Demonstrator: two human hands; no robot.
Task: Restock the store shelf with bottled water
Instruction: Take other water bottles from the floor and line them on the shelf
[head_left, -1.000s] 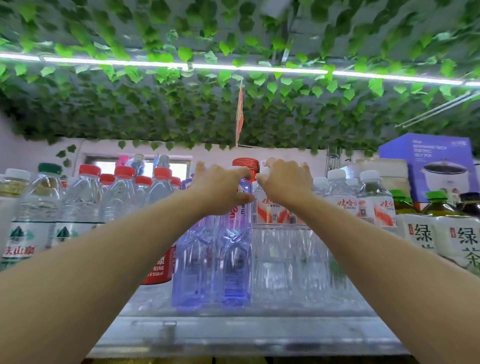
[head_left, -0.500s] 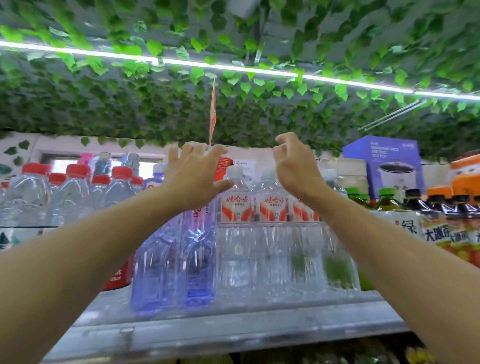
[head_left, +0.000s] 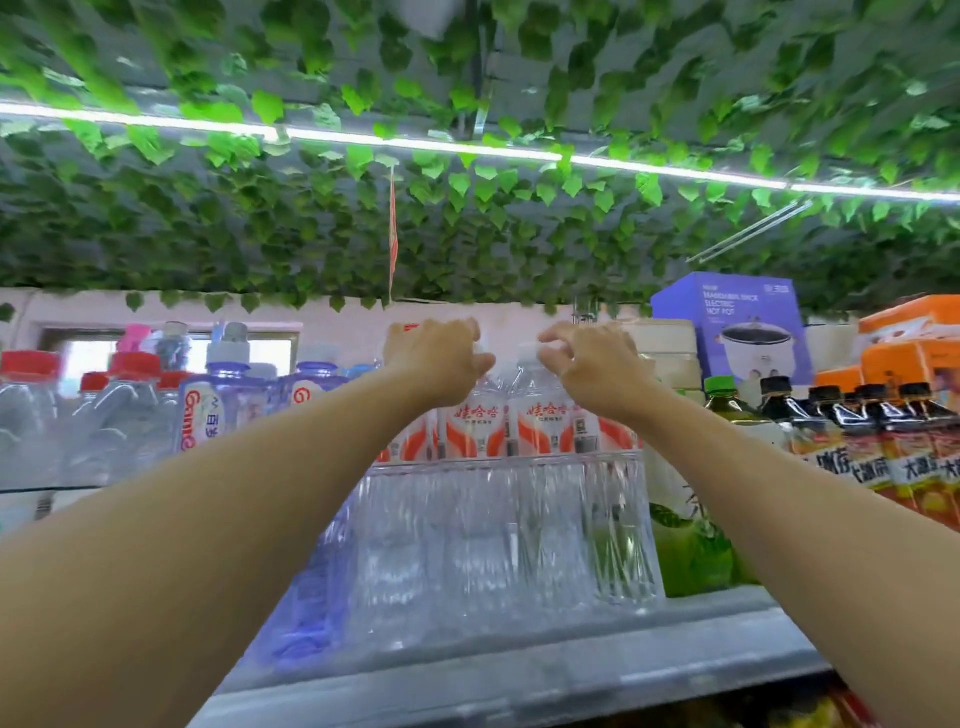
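Left hand (head_left: 434, 361): fingers curled over water bottle (head_left: 470, 441) top | Right hand (head_left: 592, 361): pinches neighbouring bottle (head_left: 543, 436) cap | Both bottles upright on shelf (head_left: 519, 680) | Purple box (head_left: 727, 332) right of bottles

Ceiling (head_left: 675, 62) covered with hanging green leaves (head_left: 311, 234), grey panels showing between them. One long light strip (head_left: 415, 143) runs left to right across it, sloping down toward the right. A thin red pennant (head_left: 392, 234) hangs from the foliage near centre. Two pale rods (head_left: 748, 231) angle down at right. Back wall (head_left: 337, 322) pale pink, leaf fringe along its top. Bright window (head_left: 78, 358) at left, partly hidden. At right, a blue box (head_left: 727, 317) picturing a cooker, orange boxes (head_left: 914, 343) beside it. All slightly blurred.
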